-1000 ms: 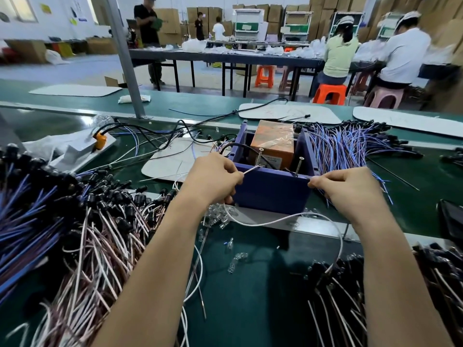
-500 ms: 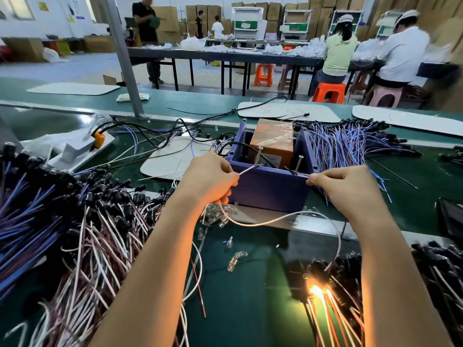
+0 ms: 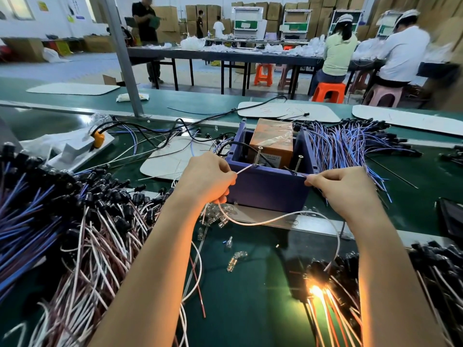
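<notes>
A purple box point(image 3: 269, 189) stands on the green bench with an orange block point(image 3: 273, 139) inside and two upright screws point(image 3: 257, 156) at its front rim. My left hand point(image 3: 208, 179) pinches one white wire end against the left screw. My right hand point(image 3: 343, 189) pinches the other wire end at the box's right front corner, near the right screw point(image 3: 298, 162). The white wire point(image 3: 270, 221) loops down in front of the box to a lit bulb point(image 3: 316, 291) glowing orange in the right-hand pile.
Heaps of wired black sockets lie at left point(image 3: 62, 221) and lower right point(image 3: 426, 284). Blue-wired ones point(image 3: 350, 144) spread behind the box. Small glass bulbs point(image 3: 234, 259) are scattered on the belt. A yellow plug point(image 3: 99, 139) sits far left. People work at tables beyond.
A bulb in the lower right pile went from dark to lit and glows brighter now. Both hands stay at the box holding the wire ends.
</notes>
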The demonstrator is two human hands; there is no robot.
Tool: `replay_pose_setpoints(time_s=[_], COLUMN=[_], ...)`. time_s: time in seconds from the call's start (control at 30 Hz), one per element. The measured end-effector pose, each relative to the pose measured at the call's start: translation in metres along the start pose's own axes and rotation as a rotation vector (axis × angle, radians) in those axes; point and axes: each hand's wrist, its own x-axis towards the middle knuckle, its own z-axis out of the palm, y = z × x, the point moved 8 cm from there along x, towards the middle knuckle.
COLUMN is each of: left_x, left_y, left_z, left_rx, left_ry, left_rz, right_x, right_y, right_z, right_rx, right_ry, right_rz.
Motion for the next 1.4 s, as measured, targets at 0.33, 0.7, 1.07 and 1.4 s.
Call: replay_pose_setpoints(time_s=[0.33,0.7,1.07,1.4], left_x=[0.0,-0.012,-0.129,-0.178], left_y=[0.001,0.03,0.115,0.016], left_z=[0.005,-0.009,-0.04,0.051], left_rx=[-0.01,-0.117,-0.445,-0.073], left_ry=[-0.037,0.007,-0.328,-0.826], left_rz=[0.018,0.143,0.68,0.35], right_x=[-0.001,-0.023,-0.11,-0.17], right_y=[0.003,-0.033,-0.102,-0.015], right_z=[0.002,-0.002,-0.039,-0.038], right_rx=[-0.025,0.003,-0.031,-0.23], right_ry=[-0.006,-0.192,-0.732,-0.931], right_rz=[0.034,0.046,-0.253,-0.053])
